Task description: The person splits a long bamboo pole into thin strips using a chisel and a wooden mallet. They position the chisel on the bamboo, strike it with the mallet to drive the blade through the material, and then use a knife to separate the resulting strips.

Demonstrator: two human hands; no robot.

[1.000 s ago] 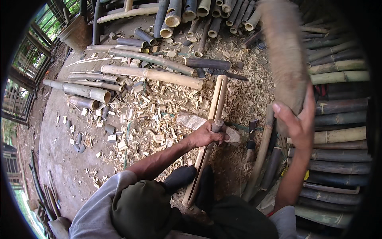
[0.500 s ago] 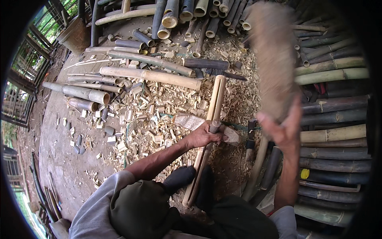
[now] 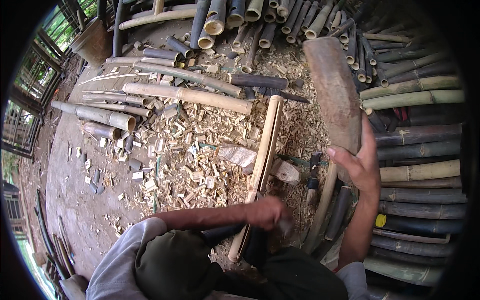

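My right hand [image 3: 362, 167] is raised and wrapped round the lower end of a thick wooden club [image 3: 334, 90], brown and worn. Across my front lies a pale split bamboo pole [image 3: 265, 155], a long slot running along it and its near end between my feet. Under its middle is a pale wooden block [image 3: 236, 155], showing on both sides. My left hand [image 3: 270, 212] is closed just right of the pole's lower half, smeared by motion. A short round-ended tool, blurred, pokes from its grip; its working end is hidden.
Bamboo chips [image 3: 200, 170] cover the ground. Several bamboo pieces, such as a pale pole [image 3: 187, 97], lie ahead on the left. Stacked bamboo [image 3: 420, 170] lines the right side. A dark-handled tool [image 3: 313, 177] lies by the block. A bucket [image 3: 93, 42] stands far left.
My left hand has left the pole's upper face and moved down and right with the round-ended tool. The club, blurred before, now shows sharply and has tilted to the left.
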